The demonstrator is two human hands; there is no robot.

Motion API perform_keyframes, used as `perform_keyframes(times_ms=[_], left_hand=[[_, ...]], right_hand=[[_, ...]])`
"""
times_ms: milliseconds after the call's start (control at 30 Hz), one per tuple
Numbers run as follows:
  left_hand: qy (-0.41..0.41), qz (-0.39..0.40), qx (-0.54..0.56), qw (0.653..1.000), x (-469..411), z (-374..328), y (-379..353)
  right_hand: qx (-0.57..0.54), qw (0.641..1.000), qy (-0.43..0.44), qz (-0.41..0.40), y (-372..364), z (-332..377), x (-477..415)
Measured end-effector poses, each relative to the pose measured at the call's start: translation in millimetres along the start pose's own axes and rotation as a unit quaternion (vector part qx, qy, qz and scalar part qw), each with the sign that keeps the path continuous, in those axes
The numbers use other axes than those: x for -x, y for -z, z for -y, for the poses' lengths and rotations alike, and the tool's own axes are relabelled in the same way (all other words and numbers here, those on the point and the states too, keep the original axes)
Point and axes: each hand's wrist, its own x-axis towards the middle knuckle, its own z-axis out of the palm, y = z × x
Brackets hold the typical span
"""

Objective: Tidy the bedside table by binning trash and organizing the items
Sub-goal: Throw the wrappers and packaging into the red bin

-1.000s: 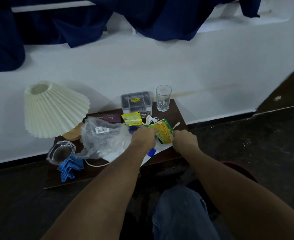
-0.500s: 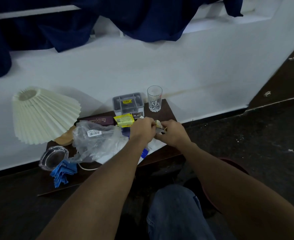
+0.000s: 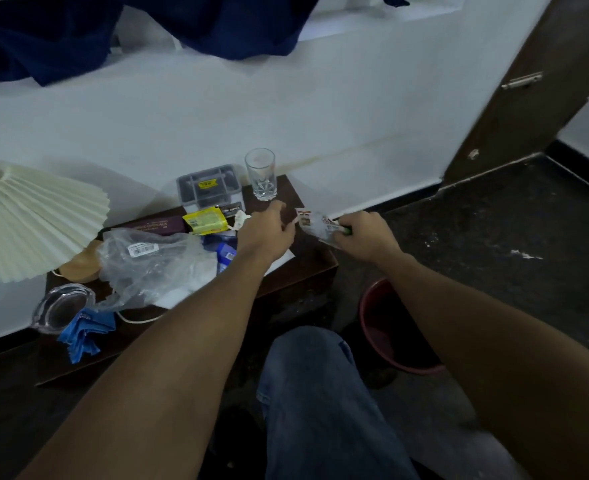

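Moved: my right hand (image 3: 366, 235) has pulled the crumpled wrapper (image 3: 315, 223) off the table, fist pinching it
Left hand (image 3: 269, 226): loosely curled, empty, beside it
Next: red bin (image 3: 383, 327) below my right grip

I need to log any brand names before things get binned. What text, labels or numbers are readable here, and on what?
"OPTICALS", gold lettering on the dark maroon case; the word before it is blurred.
Yellow packet: print unreadable.
Barcode sticker on the clear plastic bag: too small.
Yellow label on the grey box: blurred.
Crumpled wrapper in the right hand: unreadable.

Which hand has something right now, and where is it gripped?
The right hand grips a crumpled wrapper by its right end. The left hand seems empty.
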Motion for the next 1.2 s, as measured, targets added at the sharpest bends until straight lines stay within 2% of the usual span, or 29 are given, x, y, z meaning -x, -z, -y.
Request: perform_keyframes(times_ms=[100,300,500,667,767,967,1067,1200], left_hand=[[0.004,0.007,-0.015,1.0,4.5,-16.8,-9.1],[-0.011,0.033,-0.027,0.999,11.2,-36.4,-30.5],[-0.012,0.041,-0.039,0.998,9.2,-30.4,-44.7],[0.001,0.035,-0.051,0.998,9.7,-12.9,-47.3],[0.017,0.018,-0.064,0.998,8.7,-4.3,-39.2],[0.054,-0.039,-0.073,0.995,2.6,21.3,-12.0],[0.076,-0.046,-0.091,0.992,-3.2,39.3,1.0],[0.114,-0.027,-0.107,0.987,-17.6,63.4,9.7]], right_hand=[[-0.004,0.998,-0.068,0.001,4.7,-29.8,25.1],[0.025,0.975,-0.213,0.061,-19.9,-89.0,75.4],[0.05,0.953,-0.277,0.11,-51.8,-121.3,100.1],[0.104,0.937,-0.295,0.158,-63.5,-127.5,107.8],[0.089,0.951,-0.268,0.122,-60.9,-111.1,89.1],[0.008,0.994,-0.111,-0.009,-41.4,-5.4,0.8],[0.0,0.999,-0.049,-0.017,-40.9,53.2,-35.2],[0.009,1.0,-0.023,0.015,-59.0,97.2,-67.3]])
